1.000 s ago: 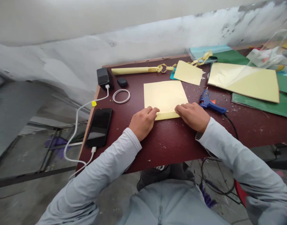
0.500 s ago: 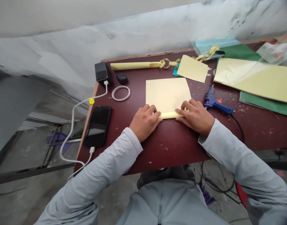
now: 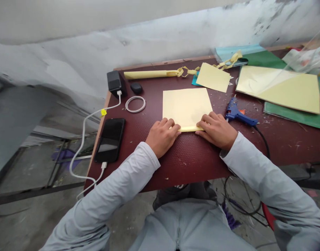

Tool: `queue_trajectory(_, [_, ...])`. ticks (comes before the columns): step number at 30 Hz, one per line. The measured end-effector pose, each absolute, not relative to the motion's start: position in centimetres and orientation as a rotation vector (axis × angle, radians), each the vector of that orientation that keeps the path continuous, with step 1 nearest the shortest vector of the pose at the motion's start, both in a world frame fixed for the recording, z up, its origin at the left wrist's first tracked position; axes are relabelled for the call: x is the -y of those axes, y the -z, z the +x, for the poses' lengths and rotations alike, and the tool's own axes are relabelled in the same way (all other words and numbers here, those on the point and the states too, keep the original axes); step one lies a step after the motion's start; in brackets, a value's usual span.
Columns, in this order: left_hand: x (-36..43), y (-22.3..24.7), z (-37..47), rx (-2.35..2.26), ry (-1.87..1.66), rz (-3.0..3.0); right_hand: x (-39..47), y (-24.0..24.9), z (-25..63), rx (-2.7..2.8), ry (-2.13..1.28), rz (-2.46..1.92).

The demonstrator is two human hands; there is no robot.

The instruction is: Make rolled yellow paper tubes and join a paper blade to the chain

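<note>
A pale yellow sheet of paper (image 3: 186,104) lies on the dark red table (image 3: 191,157), its near edge curled into a narrow roll. My left hand (image 3: 163,136) pinches the left end of that edge between thumb and fingers. At the right end, my right hand (image 3: 216,129) grips the same edge, thumb below and fingers on top. A blue glue gun (image 3: 238,113) lies just right of my right hand. Beyond the sheet are a smaller yellow paper piece (image 3: 214,77), a rolled yellow paper tube (image 3: 146,74) and a yellow paper chain (image 3: 229,62).
On the left are a phone (image 3: 110,139) with a white cable (image 3: 83,136), a black power block (image 3: 115,83), a small black case (image 3: 136,88) and a white ring (image 3: 135,104). Yellow sheets in clear plastic (image 3: 282,89) lie over green sheets (image 3: 293,116) at right. A wall stands behind.
The rolled near edge looks narrower and tighter under my fingers. Both hands stay at the sheet's near edge with only slight finger movement. The camera view has shifted slightly.
</note>
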State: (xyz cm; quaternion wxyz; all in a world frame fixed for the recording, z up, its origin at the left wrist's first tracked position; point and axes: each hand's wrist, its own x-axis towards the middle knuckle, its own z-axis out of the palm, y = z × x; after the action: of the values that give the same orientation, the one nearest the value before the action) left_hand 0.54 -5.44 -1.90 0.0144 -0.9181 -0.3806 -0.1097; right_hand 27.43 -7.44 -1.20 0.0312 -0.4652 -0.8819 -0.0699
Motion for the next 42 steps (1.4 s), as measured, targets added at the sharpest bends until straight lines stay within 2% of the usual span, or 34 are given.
queue_trajectory(10, [5.4,2.1,0.9,1.269,0.448,-2.833,7.2,0.8,27.0,2.697,0.110,-1.459])
queue_trajectory(31, [4.8,2.8,1.2,1.163,0.410,-2.756,7.0,1.3,27.2,2.691,0.377,-1.425])
queue_trajectory(42, [4.8,2.2,1.9,1.066,0.394,-2.815,6.5,1.6,27.5,2.707,0.274,-1.414])
